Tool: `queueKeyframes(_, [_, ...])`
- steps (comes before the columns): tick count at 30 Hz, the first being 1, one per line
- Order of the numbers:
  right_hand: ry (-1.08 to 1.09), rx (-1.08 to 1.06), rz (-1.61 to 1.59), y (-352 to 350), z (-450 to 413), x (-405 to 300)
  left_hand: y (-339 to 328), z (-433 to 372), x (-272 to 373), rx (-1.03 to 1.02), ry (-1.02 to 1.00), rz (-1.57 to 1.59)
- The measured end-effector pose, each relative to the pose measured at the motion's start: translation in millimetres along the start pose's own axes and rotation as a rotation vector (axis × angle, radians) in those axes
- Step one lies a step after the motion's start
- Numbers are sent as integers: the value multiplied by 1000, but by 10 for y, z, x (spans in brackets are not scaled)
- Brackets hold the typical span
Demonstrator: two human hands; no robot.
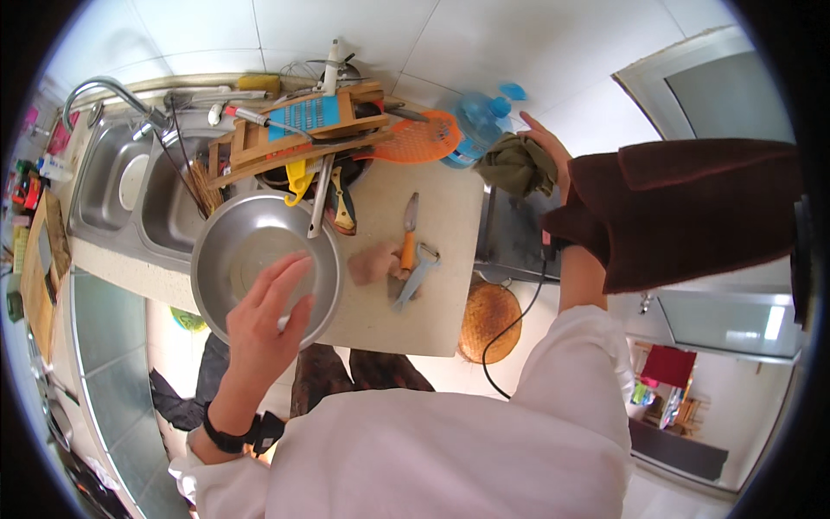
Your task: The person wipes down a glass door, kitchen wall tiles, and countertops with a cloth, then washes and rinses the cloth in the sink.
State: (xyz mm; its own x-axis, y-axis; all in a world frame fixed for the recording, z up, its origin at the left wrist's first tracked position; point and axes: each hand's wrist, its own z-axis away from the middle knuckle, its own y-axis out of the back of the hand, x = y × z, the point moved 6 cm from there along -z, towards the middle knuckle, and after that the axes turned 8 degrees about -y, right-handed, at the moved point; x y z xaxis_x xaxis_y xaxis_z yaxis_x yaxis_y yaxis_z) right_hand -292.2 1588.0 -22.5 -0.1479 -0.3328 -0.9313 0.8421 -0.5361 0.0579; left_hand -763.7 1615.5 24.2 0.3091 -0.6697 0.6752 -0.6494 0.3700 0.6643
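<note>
My left hand [269, 311] is over the near right part of a wide steel basin [224, 240], its fingers bent and apart; whether it touches the basin is unclear. At the right, my right hand [550, 146] has its fingers against a bunched olive-green cloth [515, 165], beside a blue translucent plastic bottle [480, 123]. A dark brown cloth [700, 214] hides part of that forearm. On the counter between my hands lie a knife with an orange handle [408, 250], a light blue peeler [418, 276] and a brownish piece [375, 263] I cannot identify.
Wooden-framed graters [305, 126], an orange perforated plastic strainer [418, 139] and a yellow peeler [299, 178] are piled behind the basin. A double steel sink [107, 214] with a faucet [117, 87] stands left. A black cable [519, 318] hangs near a woven round item [491, 322].
</note>
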Motion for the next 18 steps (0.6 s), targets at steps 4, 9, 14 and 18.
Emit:
queueKeyframes(4, [-34, -77, 64, -65, -277, -53, -395, -68, 168, 40, -3, 78])
queueKeyframes(9, [-68, -128, 113, -57, -443, 29, -698, -133, 252, 36, 15, 63])
queueKeyframes(14, [-51, -104, 149, -6, -473, 87, -1038, -198, 134, -11, 104, 115])
queueKeyframes(18, [19, -17, 182, 41, -314, 199, -1282, -253, 120, 5, 66, 105])
